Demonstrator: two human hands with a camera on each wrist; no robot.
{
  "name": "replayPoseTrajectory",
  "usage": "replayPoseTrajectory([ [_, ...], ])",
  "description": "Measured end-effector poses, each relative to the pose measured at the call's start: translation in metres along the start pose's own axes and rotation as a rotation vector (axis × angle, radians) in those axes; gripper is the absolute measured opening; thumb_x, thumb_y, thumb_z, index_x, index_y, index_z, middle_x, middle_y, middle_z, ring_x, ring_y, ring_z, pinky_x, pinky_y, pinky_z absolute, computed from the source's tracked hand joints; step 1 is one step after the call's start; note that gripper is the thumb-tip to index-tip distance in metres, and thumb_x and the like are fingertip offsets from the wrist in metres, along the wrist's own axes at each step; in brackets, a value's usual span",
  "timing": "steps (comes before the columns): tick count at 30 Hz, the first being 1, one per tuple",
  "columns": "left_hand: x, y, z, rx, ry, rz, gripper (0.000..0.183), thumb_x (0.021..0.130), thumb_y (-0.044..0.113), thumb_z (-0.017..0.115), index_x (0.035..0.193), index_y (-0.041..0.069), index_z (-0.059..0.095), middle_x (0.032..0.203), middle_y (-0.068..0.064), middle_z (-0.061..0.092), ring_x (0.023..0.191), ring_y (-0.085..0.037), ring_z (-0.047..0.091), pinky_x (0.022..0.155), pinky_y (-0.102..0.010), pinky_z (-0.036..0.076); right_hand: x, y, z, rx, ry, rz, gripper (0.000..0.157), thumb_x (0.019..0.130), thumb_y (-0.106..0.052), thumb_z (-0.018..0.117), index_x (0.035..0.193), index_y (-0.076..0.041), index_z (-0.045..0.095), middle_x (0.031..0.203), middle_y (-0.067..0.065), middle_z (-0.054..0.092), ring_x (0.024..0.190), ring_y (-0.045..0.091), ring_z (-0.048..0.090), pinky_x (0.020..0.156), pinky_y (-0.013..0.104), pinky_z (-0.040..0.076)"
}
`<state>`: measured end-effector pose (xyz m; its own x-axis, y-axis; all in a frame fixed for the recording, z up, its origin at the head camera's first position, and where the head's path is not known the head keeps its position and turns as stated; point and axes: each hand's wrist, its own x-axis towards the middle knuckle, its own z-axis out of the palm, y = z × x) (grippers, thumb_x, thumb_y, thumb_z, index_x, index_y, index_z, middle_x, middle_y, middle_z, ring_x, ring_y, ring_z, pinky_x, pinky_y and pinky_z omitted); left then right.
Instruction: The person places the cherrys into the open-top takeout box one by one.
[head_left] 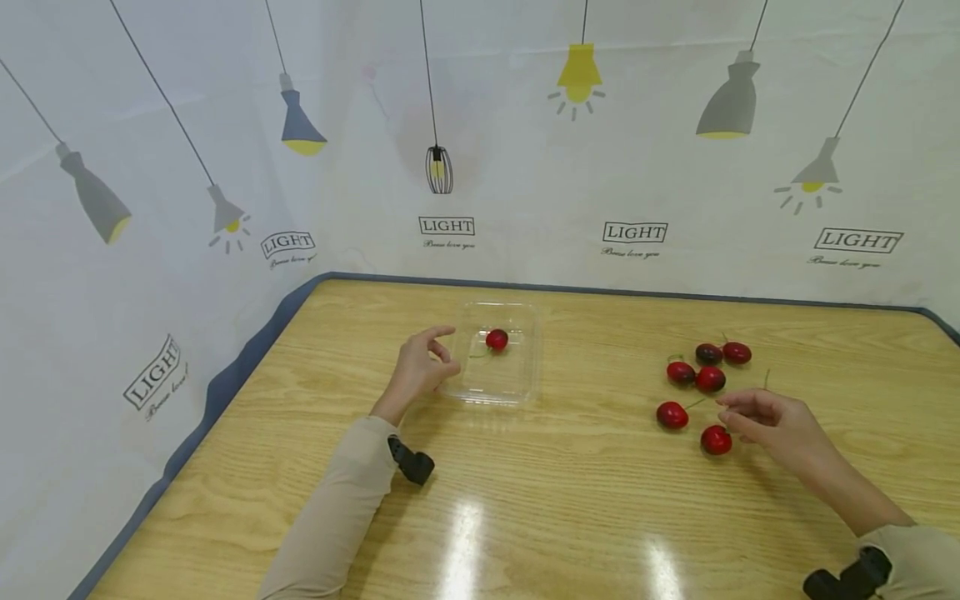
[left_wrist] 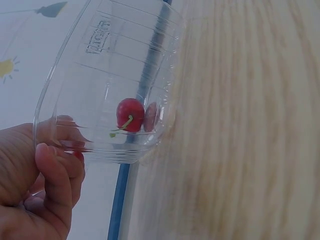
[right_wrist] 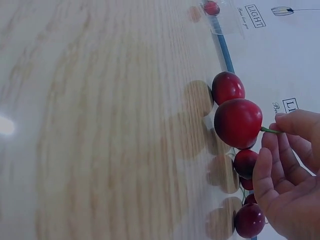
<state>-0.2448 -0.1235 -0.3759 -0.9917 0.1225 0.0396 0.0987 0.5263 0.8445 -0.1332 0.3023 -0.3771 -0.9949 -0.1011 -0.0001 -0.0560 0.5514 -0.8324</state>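
Observation:
My left hand (head_left: 422, 364) holds the left side of a clear plastic container (head_left: 534, 367) on the table. In the left wrist view, its thumb and fingers lie on either side of the container wall (left_wrist: 105, 156). One red cherry (head_left: 497, 339) with a green stem lies inside. Toward the right, my right hand (head_left: 776, 429) is low over the table beside a dark red cherry (head_left: 716, 440). In the right wrist view its thumb and a finger pinch the green stem (right_wrist: 270, 130) of that cherry. Whether this cherry touches the table, I cannot tell.
Another cherry (head_left: 672, 415) lies just left of the right hand. Several more cherries (head_left: 709, 379) are grouped behind it, some touching. A fabric backdrop (head_left: 510, 167) printed with lamps stands along the back and left edges of the wooden table (head_left: 570, 483).

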Motion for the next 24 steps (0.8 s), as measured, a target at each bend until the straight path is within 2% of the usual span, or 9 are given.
replayPoseTrajectory([
  [15,-0.0004,0.0018,-0.0008,0.000,-0.006,-0.016,0.058,0.070,-0.003,0.059,0.126,0.003,0.048,0.070,-0.006,0.051,0.038,-0.009,0.037,0.038,-0.022,0.035,0.0001,-0.0051,0.0013,0.003,0.009,-0.011,0.042,0.087,-0.023,0.055,0.113,0.010,0.049,0.084,-0.006,0.058,0.072,0.007,0.056,0.062,0.024,0.048],
  [24,-0.0003,0.0017,-0.0006,-0.010,-0.006,-0.017,0.058,0.070,-0.003,0.060,0.126,0.003,0.048,0.070,-0.006,0.051,0.038,-0.010,0.037,0.038,-0.022,0.034,-0.0008,-0.0082,0.0014,0.006,0.005,-0.032,0.040,0.087,-0.022,0.055,0.112,0.010,0.049,0.085,-0.002,0.059,0.072,0.007,0.056,0.063,0.024,0.048],
])
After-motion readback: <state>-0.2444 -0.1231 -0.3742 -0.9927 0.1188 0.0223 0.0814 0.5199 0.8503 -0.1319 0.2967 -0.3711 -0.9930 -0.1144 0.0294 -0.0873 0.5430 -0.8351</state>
